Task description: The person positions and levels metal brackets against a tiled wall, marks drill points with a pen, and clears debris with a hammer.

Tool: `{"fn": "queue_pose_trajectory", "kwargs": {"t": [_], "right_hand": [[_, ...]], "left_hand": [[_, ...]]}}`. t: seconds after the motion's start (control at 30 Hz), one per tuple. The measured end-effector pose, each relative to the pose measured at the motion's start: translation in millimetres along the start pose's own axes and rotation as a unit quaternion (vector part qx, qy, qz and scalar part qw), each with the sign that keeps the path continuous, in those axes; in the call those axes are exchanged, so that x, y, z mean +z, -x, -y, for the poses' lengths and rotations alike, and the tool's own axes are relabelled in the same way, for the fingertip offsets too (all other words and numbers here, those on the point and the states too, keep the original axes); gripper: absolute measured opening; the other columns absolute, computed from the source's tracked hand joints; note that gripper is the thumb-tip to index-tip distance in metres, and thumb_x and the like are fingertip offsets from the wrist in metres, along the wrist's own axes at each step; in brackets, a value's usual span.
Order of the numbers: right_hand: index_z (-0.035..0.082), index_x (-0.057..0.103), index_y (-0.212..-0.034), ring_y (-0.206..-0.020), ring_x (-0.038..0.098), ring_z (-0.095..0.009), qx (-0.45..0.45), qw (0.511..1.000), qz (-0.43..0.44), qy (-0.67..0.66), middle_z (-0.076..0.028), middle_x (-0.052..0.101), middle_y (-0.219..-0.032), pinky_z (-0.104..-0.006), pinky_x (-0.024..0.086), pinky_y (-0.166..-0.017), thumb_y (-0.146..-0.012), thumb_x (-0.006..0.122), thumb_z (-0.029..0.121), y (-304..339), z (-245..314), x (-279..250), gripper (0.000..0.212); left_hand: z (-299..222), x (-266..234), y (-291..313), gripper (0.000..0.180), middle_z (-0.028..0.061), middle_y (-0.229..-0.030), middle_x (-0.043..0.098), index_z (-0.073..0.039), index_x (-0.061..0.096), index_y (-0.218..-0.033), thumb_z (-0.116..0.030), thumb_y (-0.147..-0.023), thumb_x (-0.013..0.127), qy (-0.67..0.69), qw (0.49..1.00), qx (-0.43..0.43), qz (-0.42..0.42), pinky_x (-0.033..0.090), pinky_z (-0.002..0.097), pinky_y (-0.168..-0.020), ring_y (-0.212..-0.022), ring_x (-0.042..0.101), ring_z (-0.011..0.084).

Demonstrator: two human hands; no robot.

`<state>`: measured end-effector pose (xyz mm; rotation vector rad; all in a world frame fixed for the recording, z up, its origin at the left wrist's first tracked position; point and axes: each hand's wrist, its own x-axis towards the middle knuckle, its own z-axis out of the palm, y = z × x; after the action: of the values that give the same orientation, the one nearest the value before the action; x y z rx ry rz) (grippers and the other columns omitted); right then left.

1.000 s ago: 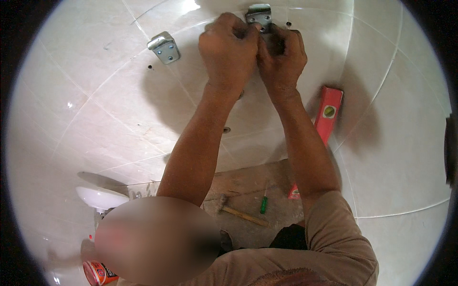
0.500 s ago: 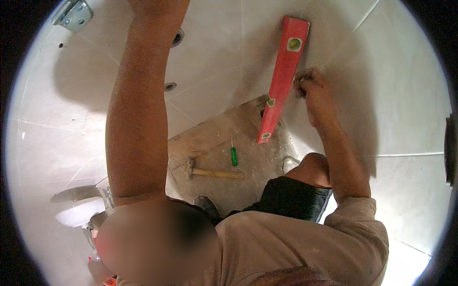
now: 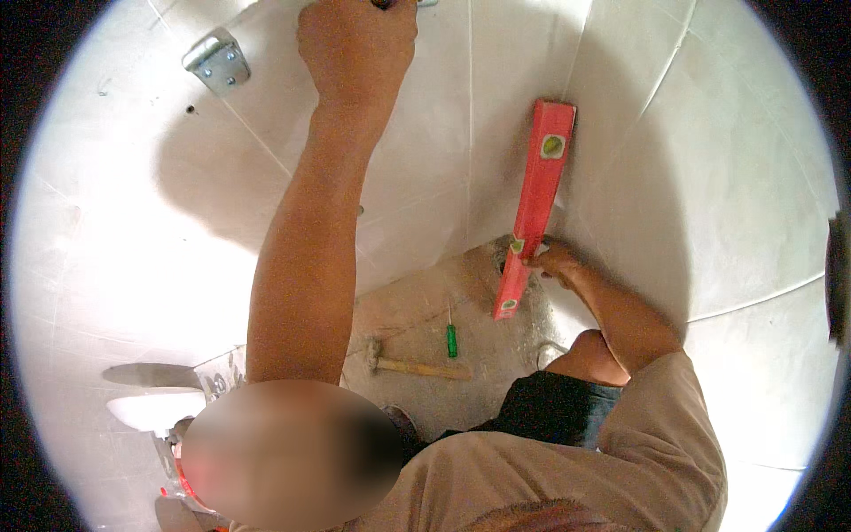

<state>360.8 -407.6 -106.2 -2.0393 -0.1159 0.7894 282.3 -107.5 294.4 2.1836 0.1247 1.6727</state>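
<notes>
Right hand [image 3: 551,259] grips the red level [image 3: 534,207], centre right of frame.
Left hand [image 3: 357,44] fisted at top edge; the level looks stiff and light, best held mid-body.

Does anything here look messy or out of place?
A few things. A hammer and a green screwdriver lie loose on the bare, dusty floor. The red level stands on end against the wall, the right hand on its lower part. An unfilled hole shows beside the metal bracket.
</notes>
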Motion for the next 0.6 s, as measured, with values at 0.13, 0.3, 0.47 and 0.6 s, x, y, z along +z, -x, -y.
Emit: {"fn": "queue_pose_trajectory", "kwargs": {"t": [0.13, 0.3, 0.47, 0.6], "right_hand": [[0.003, 0.060, -0.139, -0.109, 0.066, -0.028, -0.031, 0.993, 0.035, 0.106, -0.014, 0.071, -0.119, -0.0429, 0.054, -0.095, -0.085, 0.087, 0.029, -17, 9, -3, 0.066], [0.001, 0.066, -0.129, -0.109, 0.064, -0.022, -0.182, 0.983, 0.025, 0.024, -0.013, 0.071, -0.116, -0.0382, 0.051, -0.096, -0.089, 0.083, 0.031, 30, 60, 11, 0.053], [0.002, 0.064, -0.127, -0.108, 0.062, -0.020, -0.277, 0.954, -0.063, 0.093, -0.009, 0.065, -0.109, -0.0359, 0.045, -0.101, -0.094, 0.077, 0.031, 83, 113, 4, 0.045], [0.003, 0.061, -0.122, -0.104, 0.057, -0.021, -0.450, 0.885, -0.119, -0.028, -0.009, 0.058, -0.109, -0.0368, 0.046, -0.097, -0.099, 0.070, 0.026, 124, 153, -8, 0.034]], "left_hand": [[6, 5, -5, 0.022, 0.0187, -0.069, 0.066, 0.002, 0.059, -0.075, -0.002, -0.078, 0.081, 0.016, 1.000, 0.020, -0.005, 0.051, 0.0413, -0.062, -0.064, 0.066, 0.0335], [9, 3, -2, 0.022, 0.0170, -0.067, 0.066, 0.001, 0.059, -0.074, -0.002, -0.077, 0.081, 0.024, 1.000, -0.002, -0.008, 0.051, 0.0429, -0.062, -0.062, 0.066, 0.0342], [19, 4, -1, 0.020, 0.0144, -0.064, 0.066, 0.001, 0.059, -0.073, 0.000, -0.078, 0.079, -0.037, 0.994, 0.076, -0.062, 0.051, 0.0398, -0.056, -0.056, 0.064, 0.0271], [23, 12, -1, 0.022, 0.0171, -0.080, 0.073, -0.007, 0.069, -0.088, -0.024, -0.082, 0.080, -0.078, 0.996, 0.028, -0.030, 0.055, 0.0513, -0.072, -0.078, 0.069, 0.0433]]}}
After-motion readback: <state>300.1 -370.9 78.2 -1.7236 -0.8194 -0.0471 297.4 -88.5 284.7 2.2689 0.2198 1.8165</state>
